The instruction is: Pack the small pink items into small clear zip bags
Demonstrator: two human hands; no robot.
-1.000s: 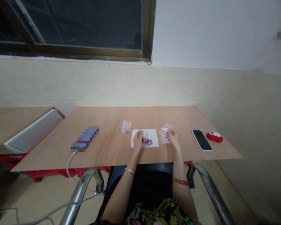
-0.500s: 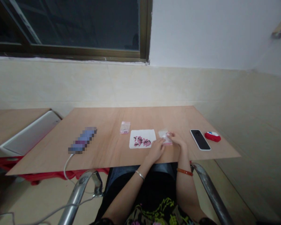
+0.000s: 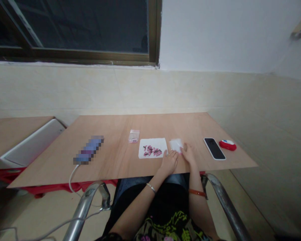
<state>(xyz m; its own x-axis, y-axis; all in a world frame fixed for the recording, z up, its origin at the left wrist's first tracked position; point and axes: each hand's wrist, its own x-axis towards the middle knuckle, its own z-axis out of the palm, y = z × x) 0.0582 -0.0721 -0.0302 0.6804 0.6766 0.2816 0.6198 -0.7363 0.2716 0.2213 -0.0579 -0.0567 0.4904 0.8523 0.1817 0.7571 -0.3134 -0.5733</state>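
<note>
Right hand [image 3: 189, 154] has opened flat against the plastic bag [image 3: 175, 145], left hand [image 3: 169, 163] open too.

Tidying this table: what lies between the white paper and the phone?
In the head view, a plastic bag and the right hand lie between paper and phone.

On your right, the surface [image 3: 110, 167] carries a black phone [image 3: 214, 149] and a red mouse [image 3: 227, 145]; on your left lies a pixelated device [image 3: 88, 150] with a white cable [image 3: 72, 179], beneath the dark window [image 3: 72, 26].
</note>
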